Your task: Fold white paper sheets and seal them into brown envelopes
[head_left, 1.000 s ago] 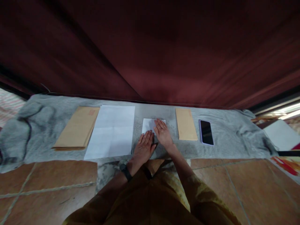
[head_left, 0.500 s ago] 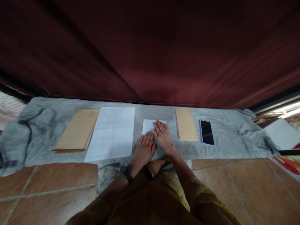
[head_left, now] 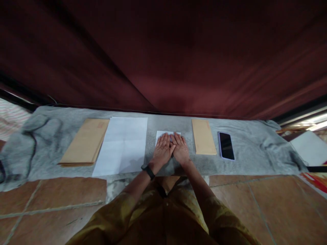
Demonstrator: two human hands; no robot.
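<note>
A small white piece of paper (head_left: 159,133), seemingly folded, lies flat at the middle of the grey cloth. Pressed on its left part is my left hand (head_left: 162,149), laid flat with fingers stretched forward. My right hand (head_left: 180,148) rests flat on the right part, its fingers also stretched. The two hands lie side by side, close together at the thumbs, and cover most of the paper. To their left is a stack of larger white sheets (head_left: 125,143). A single brown envelope (head_left: 203,136) lies to the right of my right hand.
Several stacked brown envelopes (head_left: 85,141) lie left of the white sheets. A phone (head_left: 226,145) with a purple edge sits right of the single envelope. Grey cloth (head_left: 255,146) covers the table, wrinkled at its ends. A dark red curtain (head_left: 163,61) hangs behind.
My left hand has moved forward and slightly right onto the paper from its near edge. My right hand has shifted slightly right, its fingers still flat.
</note>
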